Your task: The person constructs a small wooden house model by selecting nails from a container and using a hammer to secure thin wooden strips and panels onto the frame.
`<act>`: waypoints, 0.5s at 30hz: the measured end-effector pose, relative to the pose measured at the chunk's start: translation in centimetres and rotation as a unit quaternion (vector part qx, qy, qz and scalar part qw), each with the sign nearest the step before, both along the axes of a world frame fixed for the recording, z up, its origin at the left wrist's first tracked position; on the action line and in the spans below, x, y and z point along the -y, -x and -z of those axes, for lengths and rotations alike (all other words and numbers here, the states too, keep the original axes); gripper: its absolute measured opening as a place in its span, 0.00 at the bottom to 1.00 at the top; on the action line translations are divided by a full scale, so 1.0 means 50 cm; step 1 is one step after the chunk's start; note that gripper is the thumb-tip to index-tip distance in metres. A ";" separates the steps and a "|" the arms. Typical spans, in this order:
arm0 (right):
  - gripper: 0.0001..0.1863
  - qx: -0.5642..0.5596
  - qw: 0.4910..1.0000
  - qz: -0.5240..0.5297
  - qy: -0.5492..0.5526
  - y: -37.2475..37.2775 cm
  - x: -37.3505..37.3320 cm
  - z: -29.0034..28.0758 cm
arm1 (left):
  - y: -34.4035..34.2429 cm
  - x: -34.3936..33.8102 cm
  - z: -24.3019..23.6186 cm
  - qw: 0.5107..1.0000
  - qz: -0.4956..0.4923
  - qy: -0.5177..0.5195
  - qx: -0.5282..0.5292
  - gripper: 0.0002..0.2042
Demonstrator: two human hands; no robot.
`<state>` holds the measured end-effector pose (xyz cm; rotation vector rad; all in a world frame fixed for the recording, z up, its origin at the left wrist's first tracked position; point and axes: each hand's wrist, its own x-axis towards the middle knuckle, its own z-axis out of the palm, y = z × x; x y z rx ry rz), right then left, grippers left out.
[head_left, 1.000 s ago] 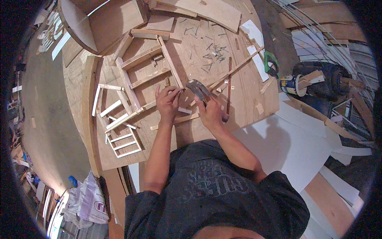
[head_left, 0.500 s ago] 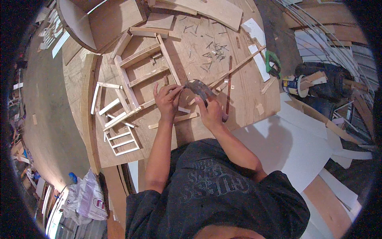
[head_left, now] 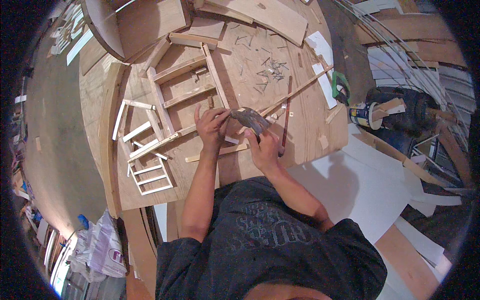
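My right hand (head_left: 265, 151) is closed round a hammer (head_left: 252, 121), whose dark, worn head lies close to the fingertips of my left hand (head_left: 212, 129). The left thumb and forefinger are pinched together at the near right corner of a wooden frame (head_left: 172, 101). Whatever they hold is too small to make out. The frame lies flat, with crosspieces between its long sides and angled pieces at its far end. Several loose nails (head_left: 272, 69) are scattered on the plywood table (head_left: 240, 95) beyond my hands.
Small white-edged wooden frames (head_left: 154, 177) lie to the left, beside a long curved board (head_left: 106, 145). A curved plywood piece (head_left: 150, 25) stands at the back left. Rightward are a thin wood strip (head_left: 300, 91), a green-handled saw (head_left: 341, 86), a bucket (head_left: 361, 115) and white sheets (head_left: 360, 175).
The hammer head has come down slightly toward my left fingertips and tilts differently. My left hand keeps its pinch in about the same place. The whole view has shifted a little.
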<state>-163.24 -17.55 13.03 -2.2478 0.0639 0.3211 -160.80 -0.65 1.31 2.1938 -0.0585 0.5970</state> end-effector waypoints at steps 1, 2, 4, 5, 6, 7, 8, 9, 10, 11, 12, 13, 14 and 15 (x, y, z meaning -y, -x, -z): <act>0.19 0.000 1.000 -0.003 0.000 0.008 -0.004 0.000 | 0.005 -0.002 0.002 1.000 -0.003 0.000 0.000 0.10; 0.19 0.041 0.999 0.007 0.003 0.017 -0.007 0.003 | 0.008 -0.002 0.007 1.000 -0.003 0.001 -0.002 0.09; 0.18 0.086 0.996 0.013 0.006 0.019 -0.006 0.009 | 0.004 -0.002 0.018 1.000 -0.007 0.002 -0.001 0.09; 0.18 0.082 0.997 -0.014 0.007 0.020 0.001 0.011 | 0.003 0.000 0.018 1.000 -0.003 0.012 0.003 0.09; 0.19 0.078 0.996 -0.041 0.007 0.021 0.005 0.016 | 0.002 0.001 0.018 1.000 0.001 0.022 0.007 0.09; 0.19 0.078 0.996 -0.042 0.007 0.022 0.003 0.029 | 0.003 -0.002 0.018 1.000 0.000 0.022 0.008 0.09; 0.18 0.072 0.995 -0.038 0.056 0.023 0.001 0.045 | 0.001 -0.003 0.014 1.000 0.006 0.014 0.000 0.09; 0.18 0.066 0.992 -0.034 0.104 0.024 0.002 0.058 | 0.000 -0.004 0.009 1.000 0.011 0.006 -0.008 0.10; 0.18 0.068 0.991 -0.034 0.107 0.028 0.006 0.067 | 0.000 -0.003 0.010 1.000 0.011 0.009 -0.006 0.10; 0.19 0.085 0.993 -0.034 0.068 0.035 0.005 0.068 | 0.005 -0.003 0.013 1.000 0.007 0.008 -0.005 0.10; 0.22 0.102 0.994 -0.034 0.029 0.040 0.006 0.069 | 0.009 -0.003 0.016 1.000 0.003 0.006 -0.004 0.10; 0.22 0.101 0.994 -0.036 0.031 0.039 0.008 0.071 | 0.009 -0.001 0.019 1.000 0.001 0.008 -0.005 0.10; 0.22 0.064 0.997 -0.033 0.037 0.029 0.001 0.061 | 0.005 0.000 0.020 1.000 0.003 0.011 0.001 0.10; 0.22 0.028 0.998 -0.030 0.043 0.023 -0.003 0.056 | 0.003 -0.001 0.020 1.000 0.006 0.013 0.007 0.10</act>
